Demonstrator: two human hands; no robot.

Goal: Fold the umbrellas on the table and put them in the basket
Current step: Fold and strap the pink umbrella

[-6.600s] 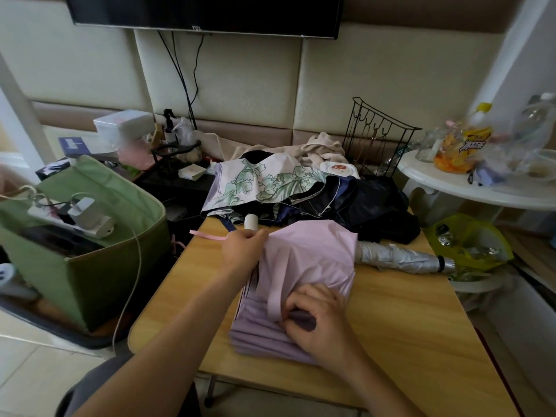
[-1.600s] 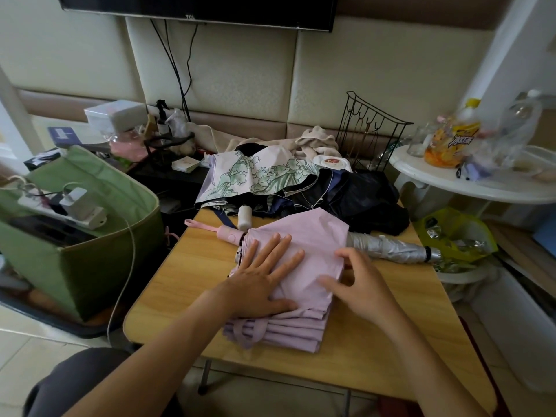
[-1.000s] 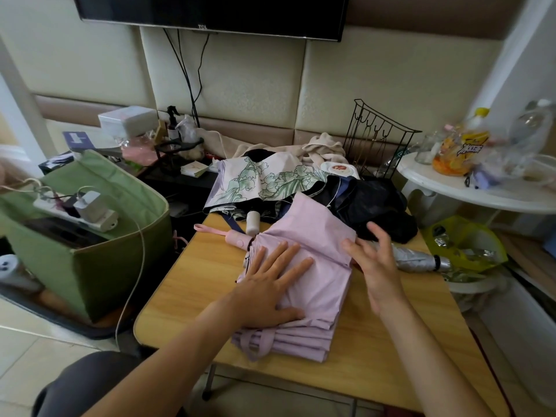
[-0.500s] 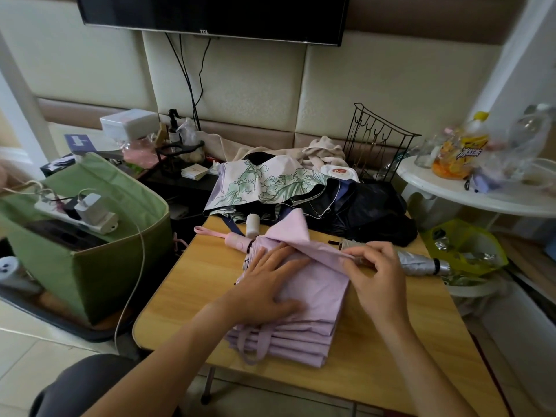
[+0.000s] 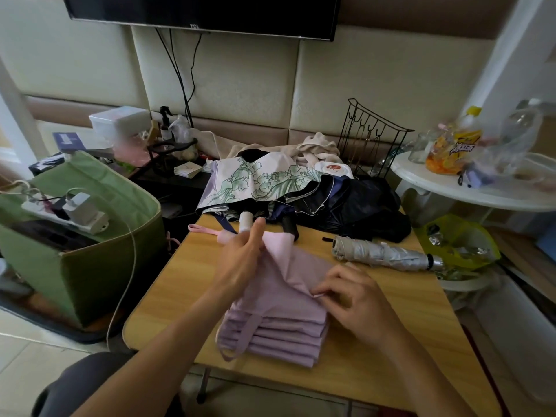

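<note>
Wooden tabletop (image 5: 391, 320) beside a green basket (image 5: 90, 266) at its left edge. Mid-tabletop lies the pink umbrella (image 5: 279, 320); left hand (image 5: 240, 260) grips its canopy near the handle, right hand (image 5: 355, 299) pinches a fold. A silver umbrella (image 5: 382, 254) lies rolled by the right edge.

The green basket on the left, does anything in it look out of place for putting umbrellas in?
Yes. A white power strip with a charger plugged in lies across the green basket opening, its cable trailing over the rim, where umbrellas should go.
</note>
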